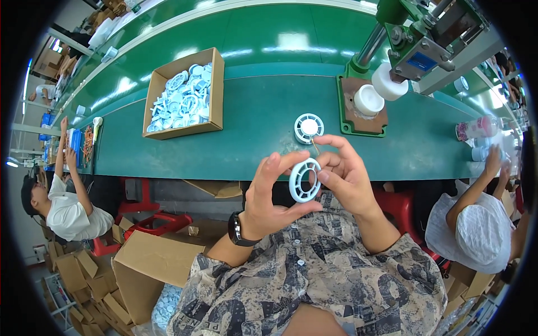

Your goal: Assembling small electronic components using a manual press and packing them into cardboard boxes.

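In front of my chest, my left hand [260, 196] grips a pale blue slotted plastic ring [296, 192] between thumb and fingers, tilted nearly on edge. My right hand [346, 176] is closed at the ring's right side, its thumb by the rim. From its fingers a thin yellowish rod [315, 147] sticks up; its lower end is hidden. Just beyond my hands, a round pale blue part with a white centre [309, 127] lies on the green table [255, 120].
A cardboard box [217, 89] of pale blue parts stands at the far left. At the far right is a green press [361, 73] with a white cup-shaped block [369, 101] on its base. Co-workers sit left [78, 215] and right [476, 229]. An open carton [157, 257] stands below left.
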The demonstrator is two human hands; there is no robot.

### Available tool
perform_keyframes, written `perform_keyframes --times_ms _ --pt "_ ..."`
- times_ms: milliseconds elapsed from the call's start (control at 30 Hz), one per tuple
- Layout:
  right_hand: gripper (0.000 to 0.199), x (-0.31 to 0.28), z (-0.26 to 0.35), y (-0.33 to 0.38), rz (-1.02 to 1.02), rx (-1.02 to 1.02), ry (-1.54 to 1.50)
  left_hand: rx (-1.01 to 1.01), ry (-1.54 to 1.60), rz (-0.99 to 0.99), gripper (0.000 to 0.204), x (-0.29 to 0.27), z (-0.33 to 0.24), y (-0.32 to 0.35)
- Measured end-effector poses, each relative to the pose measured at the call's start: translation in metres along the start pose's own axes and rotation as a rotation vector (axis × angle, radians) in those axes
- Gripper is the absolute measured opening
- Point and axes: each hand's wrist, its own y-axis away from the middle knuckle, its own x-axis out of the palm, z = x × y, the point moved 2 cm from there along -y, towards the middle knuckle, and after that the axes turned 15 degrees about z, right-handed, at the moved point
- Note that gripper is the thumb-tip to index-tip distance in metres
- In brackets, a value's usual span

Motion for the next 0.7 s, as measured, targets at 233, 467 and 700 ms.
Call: perform_keyframes --times_ms 233,467,700 --pt "0.06 -0.002 -0.005 0.002 -0.002 -0.075 0.025 0.005 -0.006 -0.04 0.116 0.004 0.0 -0.002" --pt "0.063 0.006 0.0 0.006 -0.076 -0.058 0.208 -0.131 -0.164 0.064 0.088 -0.006 0.001 0.0" --pt "0.067 -0.046 -0.006 -0.003 -0.314 -0.136 0.862 -0.381 -0.096 -0.01 0.071 0.001 0.046 -0.004"
